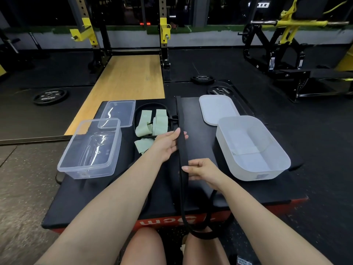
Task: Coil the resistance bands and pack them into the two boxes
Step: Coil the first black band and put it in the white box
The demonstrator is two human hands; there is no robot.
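A long black resistance band (182, 150) runs from the far edge of the black platform (107, 190) toward me and loops down over its front edge. My left hand (169, 143) pinches it higher up, and my right hand (200, 170) grips it lower down. Several pale green bands (152, 121) lie in a loose heap just left of it, ringed by another thin black band (150, 105). An empty clear box (89, 150) stands at the left. An empty frosted white box (252, 148) stands at the right.
The clear lid (118, 113) leans on the clear box's far edge, and the white lid (216, 109) lies behind the white box. Weight plates (50, 95) (219, 90) rest on the floor. A squat rack and wooden lifting platform (129, 79) stand beyond.
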